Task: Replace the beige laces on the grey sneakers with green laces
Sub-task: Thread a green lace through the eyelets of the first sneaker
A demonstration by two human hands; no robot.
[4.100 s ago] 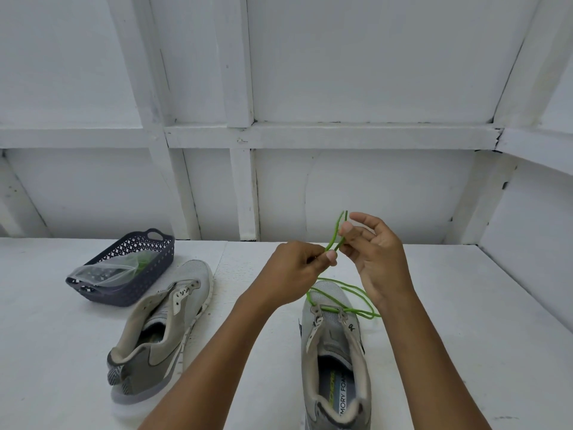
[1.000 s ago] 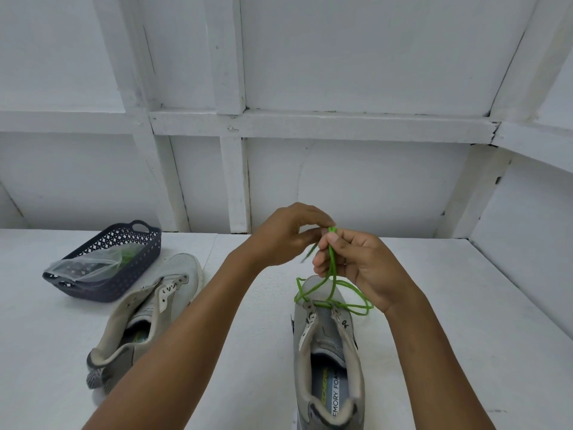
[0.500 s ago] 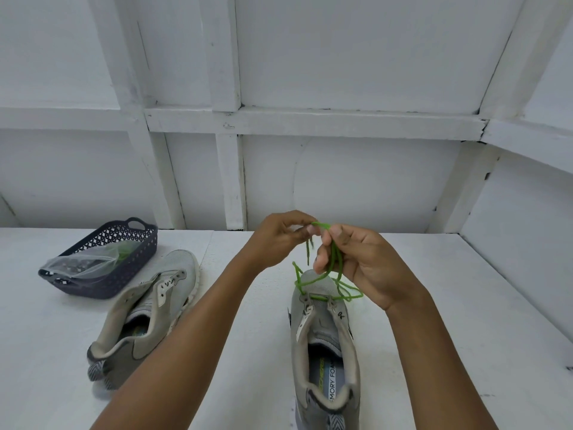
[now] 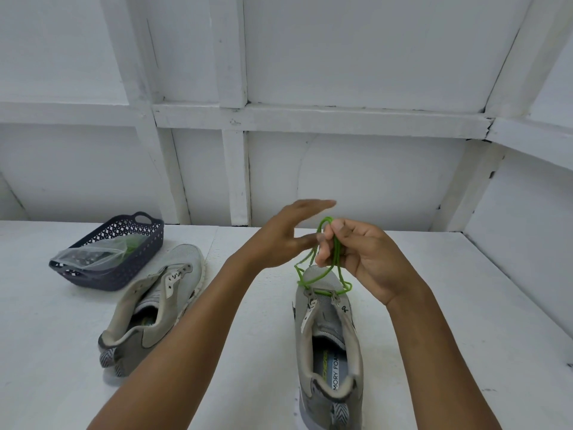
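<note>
The wall (image 4: 356, 181) is white, with white wooden beams (image 4: 310, 119) crossing it. The bench (image 4: 465, 305) is white too. Soft, even light fills the room.

Bright, even light, soft shadows; left hand (image 4: 280, 240) motion-blurred (wide-angle bending at edges).

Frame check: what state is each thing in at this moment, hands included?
left hand, open, fingers extended, motion-blurred
right hand, pinching bunched strands of the lace
green lace, threaded through the toe-end eyelets only, the rest held up
near sneaker, upright on the table, otherwise unlaced
other sneaker, no lace, tilted
basket, holding a bag
plastic bag, lying in the basket, overhanging its rim
</note>
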